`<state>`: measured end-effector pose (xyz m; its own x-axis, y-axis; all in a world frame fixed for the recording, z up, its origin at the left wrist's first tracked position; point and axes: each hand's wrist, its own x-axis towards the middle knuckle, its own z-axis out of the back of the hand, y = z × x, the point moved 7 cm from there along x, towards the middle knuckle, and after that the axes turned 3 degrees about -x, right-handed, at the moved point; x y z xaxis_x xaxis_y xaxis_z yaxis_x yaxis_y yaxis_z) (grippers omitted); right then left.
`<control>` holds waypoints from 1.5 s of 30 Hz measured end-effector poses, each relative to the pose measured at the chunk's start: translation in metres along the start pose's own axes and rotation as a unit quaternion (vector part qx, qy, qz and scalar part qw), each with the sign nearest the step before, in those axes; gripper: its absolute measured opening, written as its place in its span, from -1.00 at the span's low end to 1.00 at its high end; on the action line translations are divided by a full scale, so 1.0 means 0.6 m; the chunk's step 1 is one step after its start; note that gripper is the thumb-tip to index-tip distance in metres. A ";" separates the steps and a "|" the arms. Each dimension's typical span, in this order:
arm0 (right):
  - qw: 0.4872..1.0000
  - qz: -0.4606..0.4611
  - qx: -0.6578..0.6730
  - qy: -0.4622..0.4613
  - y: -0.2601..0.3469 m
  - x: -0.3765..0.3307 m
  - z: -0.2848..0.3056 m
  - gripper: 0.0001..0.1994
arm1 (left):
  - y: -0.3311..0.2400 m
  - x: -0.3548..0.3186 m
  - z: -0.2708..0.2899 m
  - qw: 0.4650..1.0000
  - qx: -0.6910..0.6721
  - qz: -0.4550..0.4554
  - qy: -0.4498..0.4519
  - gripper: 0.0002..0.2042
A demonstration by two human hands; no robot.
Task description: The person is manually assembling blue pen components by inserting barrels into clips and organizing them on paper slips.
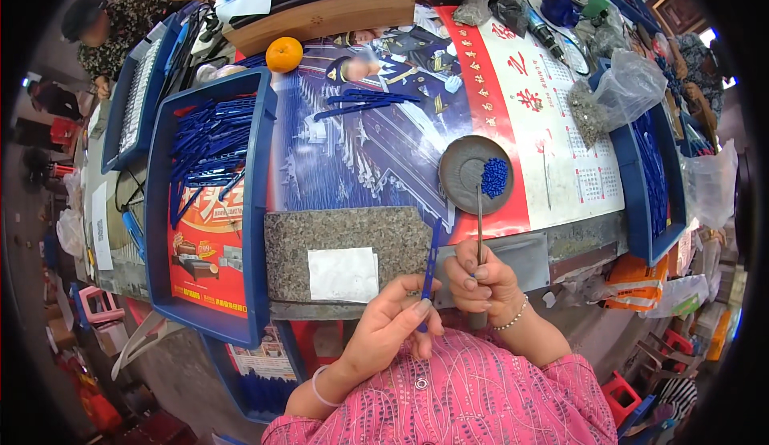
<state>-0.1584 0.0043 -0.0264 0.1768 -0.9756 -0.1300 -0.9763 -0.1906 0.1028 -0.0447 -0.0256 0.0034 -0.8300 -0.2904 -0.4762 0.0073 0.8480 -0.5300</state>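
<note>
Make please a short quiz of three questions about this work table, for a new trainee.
1. True or false: the left hand holds a thin blue plastic strip.
2. What lies in the round grey dish?
A. an orange
B. a heap of small blue pieces
C. clear bags
3. Fill the gap: the big blue tray with many blue strips stands to the person's ____.

Key
1. True.
2. B. The right hand points a thin metal tool toward this dish.
3. Left. The orange lies beyond it, on the table.
</note>
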 end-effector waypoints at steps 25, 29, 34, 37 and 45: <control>0.688 0.076 -0.704 -0.160 -0.003 -0.015 -0.055 -0.78 | 0.014 0.000 0.027 0.988 0.120 -0.068 -0.068 -0.72; 0.670 0.079 -0.719 -0.166 -0.004 -0.016 -0.060 -0.77 | 0.015 0.000 0.027 0.979 0.149 -0.122 -0.063 -0.71; 0.658 0.080 -0.731 -0.163 -0.005 -0.019 -0.054 -0.76 | 0.013 -0.003 0.027 0.961 0.241 -0.111 -0.074 -0.69; 0.664 0.105 -0.724 -0.152 -0.004 -0.019 -0.053 -0.75 | 0.013 -0.004 0.028 0.964 0.231 -0.110 -0.074 -0.69; 0.989 -0.006 -0.129 -0.071 -0.024 -0.011 0.002 -0.69 | 0.007 -0.017 0.011 0.986 0.138 -0.082 -0.050 -0.72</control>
<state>-0.1459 0.0133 -0.0280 0.1512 -0.9516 -0.2674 -0.9067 -0.2413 0.3459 -0.0324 -0.0223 0.0013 -0.7740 -0.4670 -0.4276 0.0413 0.6366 -0.7701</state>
